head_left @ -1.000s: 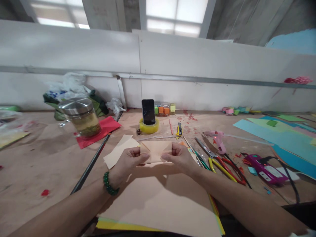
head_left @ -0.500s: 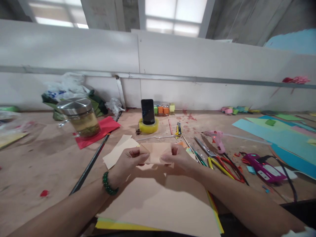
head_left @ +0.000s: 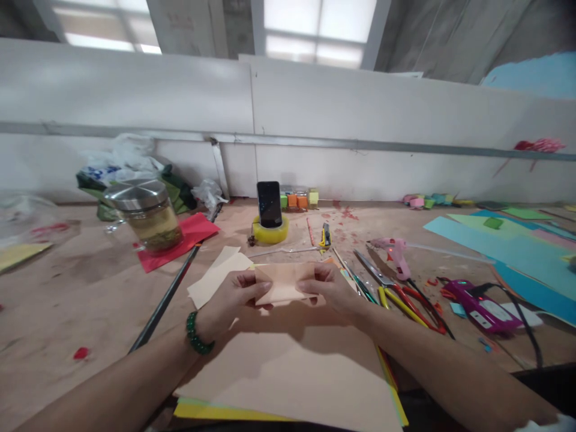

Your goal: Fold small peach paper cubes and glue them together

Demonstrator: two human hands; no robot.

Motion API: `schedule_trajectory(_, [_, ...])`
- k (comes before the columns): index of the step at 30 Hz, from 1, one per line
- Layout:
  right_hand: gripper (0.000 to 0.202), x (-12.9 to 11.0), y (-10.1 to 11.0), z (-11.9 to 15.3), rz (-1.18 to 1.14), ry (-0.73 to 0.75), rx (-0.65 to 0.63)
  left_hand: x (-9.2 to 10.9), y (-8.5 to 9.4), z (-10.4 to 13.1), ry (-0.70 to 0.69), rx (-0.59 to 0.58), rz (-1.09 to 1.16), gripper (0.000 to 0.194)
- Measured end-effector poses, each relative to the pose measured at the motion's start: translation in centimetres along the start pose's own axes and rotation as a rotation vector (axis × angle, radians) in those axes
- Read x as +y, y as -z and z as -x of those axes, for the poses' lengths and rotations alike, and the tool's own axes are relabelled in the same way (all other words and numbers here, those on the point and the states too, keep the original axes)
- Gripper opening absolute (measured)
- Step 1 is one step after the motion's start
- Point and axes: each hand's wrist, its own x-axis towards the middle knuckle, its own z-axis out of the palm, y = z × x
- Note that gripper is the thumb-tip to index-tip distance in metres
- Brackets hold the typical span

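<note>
A small folded piece of peach paper is held up between my two hands, above a stack of larger sheets. My left hand pinches its left edge, thumb on the near face; a green bead bracelet circles that wrist. On the opposite edge, my right hand grips the paper the same way, fingers mostly behind it. Under my hands lies the stack of paper, peach on top with yellow and pale green edges showing below. Cream paper strips rest just left of the held piece.
Scissors, a pink glue gun and a purple corded device lie to the right. A phone stands in a yellow tape roll. At left, a lidded glass mug sits on red paper. Blue sheets lie far right.
The folded paper has tilted and now shows a flatter, plainer face, its diagonal folds less visible. My right thumb has shifted slightly to the right; both hands keep their hold.
</note>
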Motion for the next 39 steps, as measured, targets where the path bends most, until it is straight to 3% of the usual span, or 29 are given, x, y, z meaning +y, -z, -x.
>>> schedule_trajectory(6, [0.018, 1.0, 0.4, -0.4, -0.059, -0.041, 0.061, 0.6, -0.3, 0.0, 0.057, 0.042, 0.129, 0.032])
schedule_trajectory(10, [0.021, 1.2, 0.4, -0.7, -0.071, -0.1, 0.076, 0.5, -0.1, -0.1, 0.077, 0.027, 0.174, 0.03])
schedule_trajectory(16, [0.023, 1.6, 0.5, -0.7, -0.076, -0.094, 0.06, 0.2, 0.4, 0.0, 0.215, -0.049, 0.139, 0.021])
schedule_trajectory(21, [0.033, 1.5, 0.3, -0.5, -0.039, -0.089, 0.0, 0.5, 0.6, 0.1, 0.199, -0.055, 0.185, 0.026])
schedule_trajectory(31, [0.019, 1.2, 0.3, -0.5, -0.088, -0.134, -0.061, 0.4, 1.1, -0.1, 0.165, -0.1, 0.175, 0.027])
schedule_trajectory(39, [0.014, 0.9, -0.3, -0.2, -0.041, -0.04, 0.005, 1.3, 0.6, 0.5, 0.116, -0.072, 0.119, 0.024])
